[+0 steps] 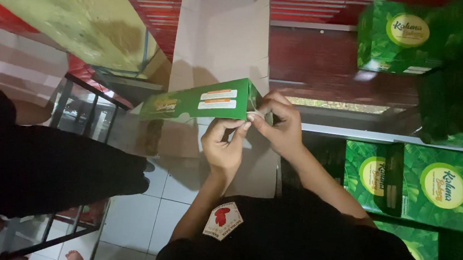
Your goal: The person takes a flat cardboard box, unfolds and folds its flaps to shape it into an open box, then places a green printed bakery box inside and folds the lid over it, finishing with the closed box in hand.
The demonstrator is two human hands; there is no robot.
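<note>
Sitting at the centre of the frame, a green carton (201, 102) is held flat and tilted, its right end flap pinched between both hands. The left hand (222, 145) is placed just under that end, with thumb and fingers closed narrowly on the flap. The right hand (278, 125) is closed on the same flap from the right, touching the left fingertips. Behind the carton, a brown cardboard sheet (221, 37) is seen upright. Finished green boxes (418, 184) are stacked at the right edge, and another box (398, 36) is at the upper right.
</note>
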